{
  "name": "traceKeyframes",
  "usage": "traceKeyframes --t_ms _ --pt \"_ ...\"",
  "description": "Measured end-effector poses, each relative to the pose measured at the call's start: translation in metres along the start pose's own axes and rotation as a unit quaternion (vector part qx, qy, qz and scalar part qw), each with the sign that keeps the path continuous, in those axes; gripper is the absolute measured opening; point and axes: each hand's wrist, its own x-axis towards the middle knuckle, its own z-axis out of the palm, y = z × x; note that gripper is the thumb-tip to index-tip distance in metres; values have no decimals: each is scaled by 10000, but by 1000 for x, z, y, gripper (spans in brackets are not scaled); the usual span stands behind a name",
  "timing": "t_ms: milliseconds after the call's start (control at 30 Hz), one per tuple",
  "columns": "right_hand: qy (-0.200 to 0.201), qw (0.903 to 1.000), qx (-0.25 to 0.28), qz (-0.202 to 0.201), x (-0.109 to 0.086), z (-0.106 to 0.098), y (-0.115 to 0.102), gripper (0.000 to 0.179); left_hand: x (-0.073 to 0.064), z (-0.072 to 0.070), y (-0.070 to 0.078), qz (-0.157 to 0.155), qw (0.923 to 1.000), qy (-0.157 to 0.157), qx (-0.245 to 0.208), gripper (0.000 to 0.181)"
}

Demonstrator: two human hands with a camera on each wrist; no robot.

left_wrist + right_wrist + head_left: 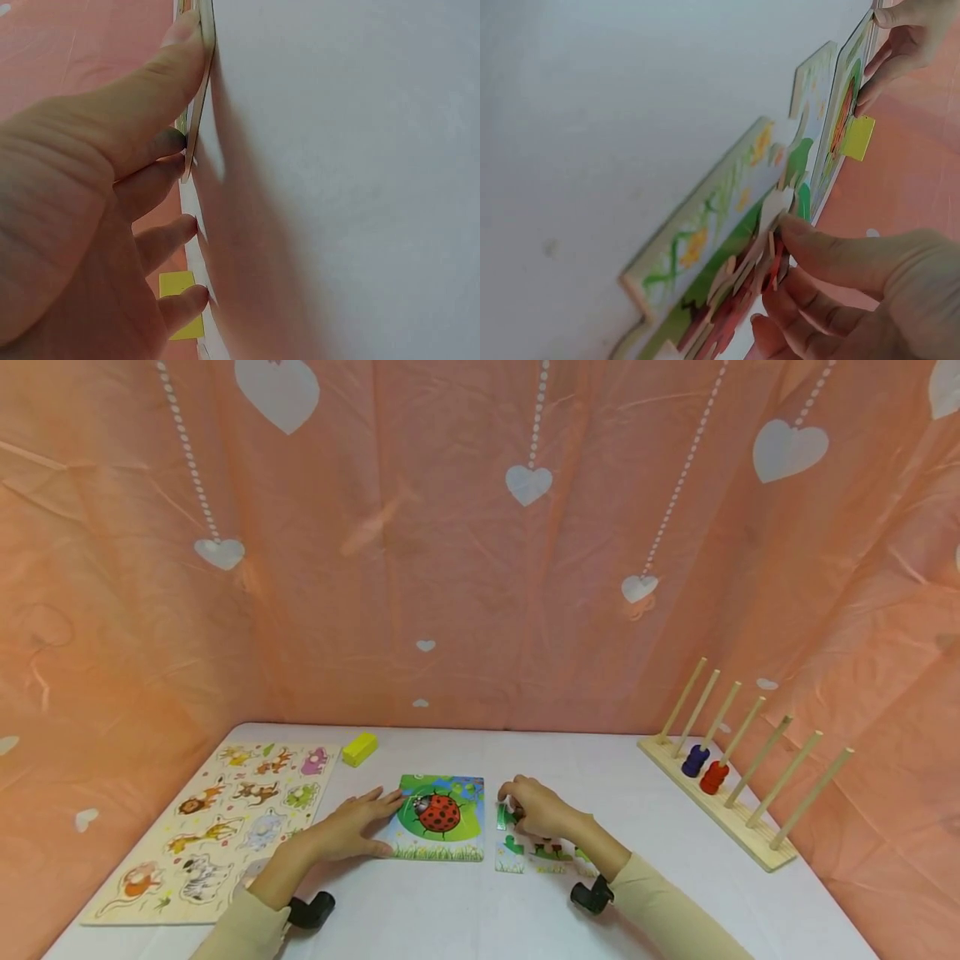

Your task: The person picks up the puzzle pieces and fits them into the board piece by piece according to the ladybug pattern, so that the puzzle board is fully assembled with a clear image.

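Head view, our left hand [352, 831] flat on ladybird puzzle board [441, 818], fingers straight, our right hand [542, 808] pinching loose puzzle piece [505, 816].

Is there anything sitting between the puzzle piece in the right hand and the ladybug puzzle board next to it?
Nothing visible. The right hand pinches a puzzle piece just right of the ladybug board; only a narrow strip of bare table separates them. The other loose pieces lie nearer the person, and the left hand rests on the board's left edge.
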Motion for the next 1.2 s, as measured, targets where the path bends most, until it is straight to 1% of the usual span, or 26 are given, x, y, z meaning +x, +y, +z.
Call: traceKeyframes --t_ms 267,367,533,633,767,900,1033,1200 --pt "-110 9996 -14 -243 1 -2 5 43 0 0 0 -22 10000 4 -24 82" --pt "-128 9991 51 -389 3 -3 8 37 -1 0 0 -14 10000 6 -25 81" --pt "-142 9975 361 -592 11 -6 9 18 -2 0 0 28 10000 19 39 81" --pt "-126 9965 504 -662 19 -6 7 15 -3 0 1 44 10000 20 62 81" --pt "-108 9949 715 -706 33 -8 -4 12 -4 -1 3 52 10000 29 48 80" --pt "4 9922 919 -839 48 -5 -18 11 -4 0 2 83 9999 59 96 80" --pt "-6 9887 1122 -989 63 2 -34 11 -4 1 0 74 9998 60 150 80" --pt "-119 9874 1115 -1117 76 12 -53 10 -1 1 0 82 9997 113 211 82"
